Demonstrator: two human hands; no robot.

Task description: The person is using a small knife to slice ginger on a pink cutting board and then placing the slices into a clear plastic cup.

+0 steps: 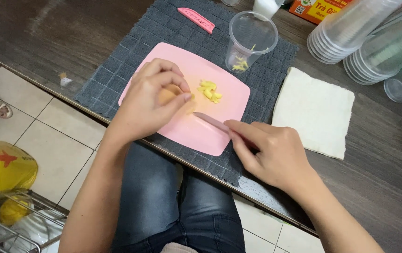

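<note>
My left hand (151,100) pinches a small tan piece of ginger (169,95) against the pink cutting board (231,91). My right hand (269,152) grips a pink knife (210,122); its blade lies low over the board, pointing toward the ginger. A little pile of yellow cut strips (210,90) lies on the board just right of my left fingers. Behind the board stands a clear plastic cup (250,40) with a few yellow strips in its bottom.
The board rests on a dark grey mat (116,61) on a dark wooden table. A pink knife sheath (196,20) lies at the mat's far edge. A folded white cloth (315,110) is on the right, stacked clear cups (365,33) behind it. A yellow bag (2,168) sits on the floor.
</note>
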